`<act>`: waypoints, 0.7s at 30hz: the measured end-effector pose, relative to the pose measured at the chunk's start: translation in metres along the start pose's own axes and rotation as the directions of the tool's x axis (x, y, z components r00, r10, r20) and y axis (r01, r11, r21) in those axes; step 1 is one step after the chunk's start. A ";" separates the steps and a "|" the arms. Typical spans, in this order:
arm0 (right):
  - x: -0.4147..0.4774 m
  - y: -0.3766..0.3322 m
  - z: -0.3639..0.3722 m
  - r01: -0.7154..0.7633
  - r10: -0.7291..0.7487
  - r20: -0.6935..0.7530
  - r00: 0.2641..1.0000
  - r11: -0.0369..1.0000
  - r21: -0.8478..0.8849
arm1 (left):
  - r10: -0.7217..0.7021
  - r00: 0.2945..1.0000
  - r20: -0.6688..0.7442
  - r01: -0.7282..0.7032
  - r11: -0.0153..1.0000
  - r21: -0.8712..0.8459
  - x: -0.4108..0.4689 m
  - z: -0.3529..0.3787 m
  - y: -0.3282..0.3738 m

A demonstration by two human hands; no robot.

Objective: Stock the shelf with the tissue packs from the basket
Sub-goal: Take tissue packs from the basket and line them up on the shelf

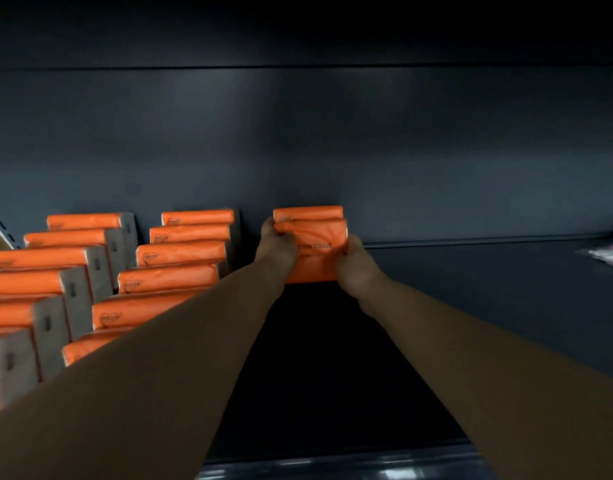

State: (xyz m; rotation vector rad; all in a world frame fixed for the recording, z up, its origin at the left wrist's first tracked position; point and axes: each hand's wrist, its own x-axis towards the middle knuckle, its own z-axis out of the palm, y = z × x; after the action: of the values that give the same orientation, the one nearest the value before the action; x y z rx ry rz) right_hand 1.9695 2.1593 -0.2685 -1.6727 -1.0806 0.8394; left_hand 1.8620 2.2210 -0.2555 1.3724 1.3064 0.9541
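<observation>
One upright tissue pack (313,266) runs lengthwise left-right.

1 wide head view looks forward and slightly down into the shelf (471,323) from close in front. The back wall (332,140) fills the top, and the front lip (367,469) lies at the bottom.

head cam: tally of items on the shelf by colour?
Orange tissue packs: 14 visible (left row 6, middle row 6, new row 2, including the held pack gripped by left hand and right hand)
Pink-white item, right edge, blurred: 1
Total: 15; more may be hidden.
</observation>
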 end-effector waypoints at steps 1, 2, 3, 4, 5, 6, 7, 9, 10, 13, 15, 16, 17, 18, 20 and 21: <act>-0.001 0.001 0.000 0.000 0.000 0.001 1.000 1.000 -0.003 | 0.007 1.000 0.000 -0.007 1.000 0.005 0.000 0.000 0.000; -0.001 0.001 0.001 -0.001 0.001 0.004 1.000 1.000 -0.004 | 0.013 1.000 -0.002 -0.013 1.000 0.012 0.001 0.000 -0.001; -0.002 0.002 0.001 -0.003 0.003 0.009 1.000 1.000 -0.006 | 0.019 1.000 -0.004 -0.019 1.000 0.016 0.001 0.000 -0.001; -0.003 0.002 0.002 -0.006 0.006 0.014 1.000 1.000 -0.009 | 0.023 1.000 -0.006 -0.023 1.000 0.016 0.002 0.000 -0.001; -0.003 0.002 0.002 -0.009 0.009 0.016 1.000 1.000 -0.012 | 0.024 1.000 -0.007 -0.024 1.000 0.018 0.002 0.000 -0.001; -0.003 0.002 0.001 -0.013 0.013 0.016 1.000 1.000 -0.015 | 0.023 1.000 -0.006 -0.023 0.999 0.023 0.003 0.000 -0.001; -0.003 0.002 0.001 -0.014 0.014 0.018 1.000 1.000 -0.018 | 0.024 1.000 -0.006 -0.024 0.999 0.033 0.002 0.000 0.000; -0.003 0.002 0.000 -0.009 0.010 0.031 0.999 1.000 -0.022 | 0.029 1.000 -0.007 -0.028 0.998 0.061 0.000 -0.001 0.001; -0.003 0.002 0.000 -0.005 0.006 0.033 0.999 1.000 -0.026 | 0.034 0.999 -0.011 -0.033 0.996 0.085 0.000 -0.001 0.002; -0.006 0.001 0.000 -0.011 0.011 -0.005 1.000 0.999 -0.045 | 0.063 0.998 -0.026 -0.056 0.977 0.207 -0.004 -0.004 0.008; -0.008 -0.002 0.002 -0.021 0.020 -0.018 1.000 0.999 -0.040 | 0.088 0.996 -0.032 -0.076 0.958 0.278 -0.006 -0.006 0.013; -0.009 -0.004 0.001 -0.033 0.032 -0.024 0.999 0.999 -0.039 | 0.106 0.994 -0.035 -0.091 0.949 0.302 -0.007 -0.007 0.017; -0.009 -0.006 0.001 -0.031 0.029 -0.029 0.999 0.998 -0.051 | 0.125 0.991 -0.036 -0.107 0.941 0.321 -0.009 -0.007 0.020; -0.011 -0.009 0.001 -0.005 0.003 -0.026 1.000 0.997 -0.076 | 0.139 0.990 -0.033 -0.120 0.934 0.337 -0.011 -0.008 0.023; -0.017 -0.015 -0.002 0.078 -0.081 -0.017 0.997 0.986 -0.146 | 0.154 0.988 -0.017 -0.137 0.922 0.363 -0.014 -0.010 0.029; -0.020 -0.019 -0.005 0.111 -0.117 -0.021 0.993 0.976 -0.189 | 0.167 0.986 -0.009 -0.151 0.912 0.382 -0.016 -0.011 0.032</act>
State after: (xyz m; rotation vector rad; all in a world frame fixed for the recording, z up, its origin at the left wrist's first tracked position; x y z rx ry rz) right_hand 1.9609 2.1424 -0.2484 -1.7539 -1.2534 0.6515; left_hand 1.8568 2.2087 -0.2207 1.7888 1.4826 0.8681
